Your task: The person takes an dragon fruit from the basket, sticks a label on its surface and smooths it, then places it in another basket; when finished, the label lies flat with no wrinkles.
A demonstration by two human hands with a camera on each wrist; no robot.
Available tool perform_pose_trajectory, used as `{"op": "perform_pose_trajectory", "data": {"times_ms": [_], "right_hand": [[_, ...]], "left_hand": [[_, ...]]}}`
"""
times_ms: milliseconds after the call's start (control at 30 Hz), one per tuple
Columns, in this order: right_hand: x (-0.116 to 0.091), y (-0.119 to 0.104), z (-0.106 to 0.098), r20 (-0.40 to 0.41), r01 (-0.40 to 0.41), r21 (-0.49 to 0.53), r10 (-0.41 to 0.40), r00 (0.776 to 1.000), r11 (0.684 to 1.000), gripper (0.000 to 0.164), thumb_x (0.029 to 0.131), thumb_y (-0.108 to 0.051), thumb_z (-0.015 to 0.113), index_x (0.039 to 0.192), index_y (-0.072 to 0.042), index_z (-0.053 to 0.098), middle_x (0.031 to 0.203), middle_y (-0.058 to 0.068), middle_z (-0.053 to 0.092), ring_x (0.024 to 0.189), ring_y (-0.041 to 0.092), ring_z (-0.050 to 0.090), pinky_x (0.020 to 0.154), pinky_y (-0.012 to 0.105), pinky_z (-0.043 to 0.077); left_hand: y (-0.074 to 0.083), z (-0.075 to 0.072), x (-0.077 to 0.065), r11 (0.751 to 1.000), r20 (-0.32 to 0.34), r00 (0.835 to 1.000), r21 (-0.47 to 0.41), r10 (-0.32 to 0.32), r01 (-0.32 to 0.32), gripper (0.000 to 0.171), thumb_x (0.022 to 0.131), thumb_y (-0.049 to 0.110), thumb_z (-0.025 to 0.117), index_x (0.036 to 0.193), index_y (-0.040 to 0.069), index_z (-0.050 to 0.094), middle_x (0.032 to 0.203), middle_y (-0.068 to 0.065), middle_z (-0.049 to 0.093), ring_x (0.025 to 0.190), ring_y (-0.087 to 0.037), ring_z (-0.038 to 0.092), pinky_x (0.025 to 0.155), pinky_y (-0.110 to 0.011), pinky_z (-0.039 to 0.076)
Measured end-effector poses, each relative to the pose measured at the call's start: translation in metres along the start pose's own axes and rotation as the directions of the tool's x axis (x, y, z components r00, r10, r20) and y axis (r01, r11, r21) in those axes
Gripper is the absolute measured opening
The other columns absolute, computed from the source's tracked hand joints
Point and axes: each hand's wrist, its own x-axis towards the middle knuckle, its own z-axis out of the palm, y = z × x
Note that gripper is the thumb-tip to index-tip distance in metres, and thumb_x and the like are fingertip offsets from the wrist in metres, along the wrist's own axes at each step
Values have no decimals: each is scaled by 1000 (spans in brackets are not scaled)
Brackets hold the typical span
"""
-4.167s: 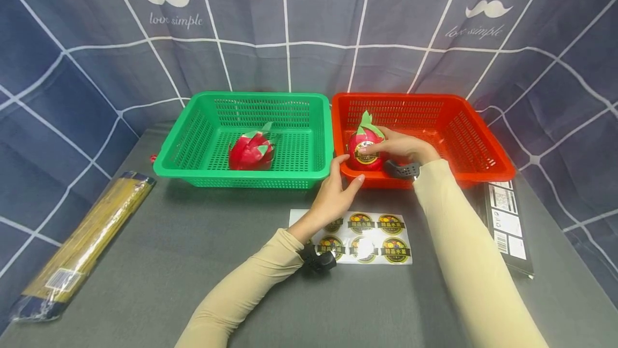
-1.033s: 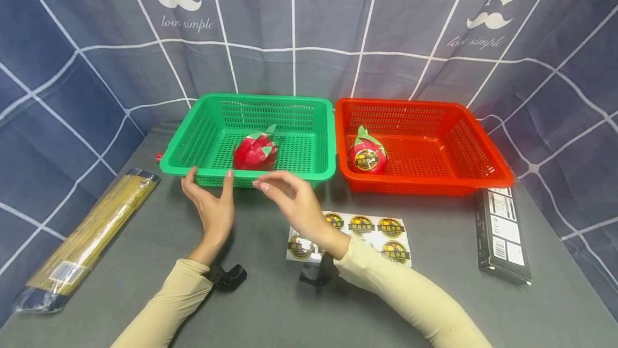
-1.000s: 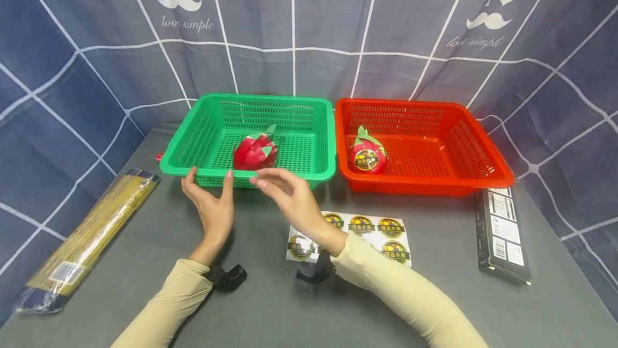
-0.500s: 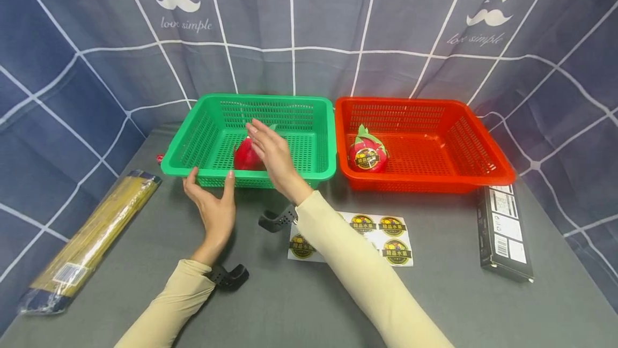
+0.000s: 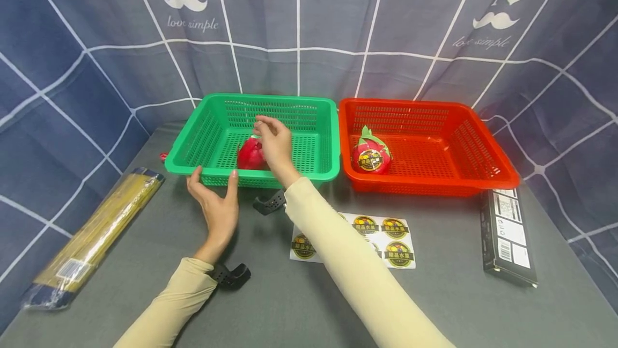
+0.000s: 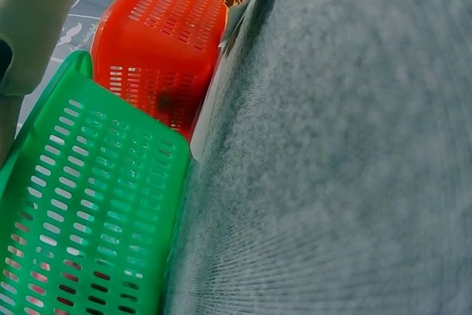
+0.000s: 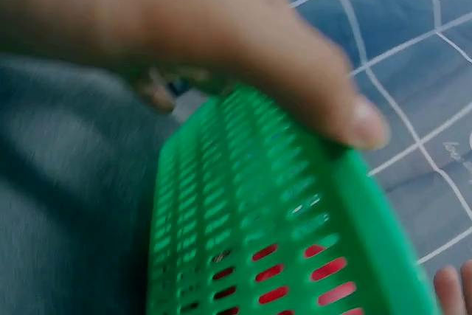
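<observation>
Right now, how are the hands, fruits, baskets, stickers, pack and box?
Green basket: upright, open on top.
Red basket: upright, open on top.
Dragon fruit in red basket: wears a sticker.
Dragon fruit in green basket: partly hidden, no sticker showing.
Sticker sheet: lying down, partly hidden.
Long yellow pack: lying down, wrapped.
Black box: lying down.
Left hand: touching green basket, fingers spread.
Right hand: above green basket; can't tell whether it pinches anything.

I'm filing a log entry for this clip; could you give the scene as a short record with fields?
Left hand: touching the front rim of the green basket
Right hand: above that basket, nothing visibly held
Green basket: dragon fruit, partly hidden by right hand
Red basket: labelled dragon fruit, leafy end up
Table: sticker sheet, plastic-wrapped pack, black box
</observation>
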Motion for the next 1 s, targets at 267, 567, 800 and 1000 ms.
{"op": "perform_pose_trajectory", "data": {"times_ms": [267, 567, 800, 1000], "right_hand": [[-4, -3, 7, -210, -201, -490, 109, 972, 848, 33, 84, -33, 59, 107, -12, 47, 106, 8, 48, 93, 21, 46, 73, 30, 40], [7, 0, 4, -142, -532, -421, 526, 839, 735, 105, 73, -47, 68, 145, -13, 0, 148, 18, 10, 135, 40, 14, 103, 53, 30], [17, 5, 2, -15, -608, -395, 658, 753, 688, 115, 72, -46, 71, 144, -14, -13, 148, 11, 19, 133, 28, 25, 103, 43, 35], [22, 8, 2, -6, -623, -393, 676, 737, 676, 113, 74, -39, 71, 144, -12, -13, 144, 11, 28, 130, 25, 33, 103, 38, 36]], "left_hand": [[1, 1, 0, 1000, -6, 1000, 14, 14, -14, 71, 82, 43, 61, 135, 17, 22, 147, -9, 10, 140, -14, 0, 114, -36, 12], [1, 0, 0, 1000, -6, 1000, 14, 13, -13, 71, 82, 43, 62, 135, 15, 22, 147, -11, 10, 140, -17, 1, 113, -36, 12], [0, 1, 0, 1000, -2, 1000, 14, 19, -19, 72, 82, 43, 61, 135, 13, 22, 147, -10, 9, 140, -15, 1, 113, -38, 12], [-1, 1, 0, 999, 4, 999, 17, 38, -38, 71, 84, 40, 60, 135, 12, 21, 147, -10, 8, 140, -14, 2, 114, -37, 11]]}}
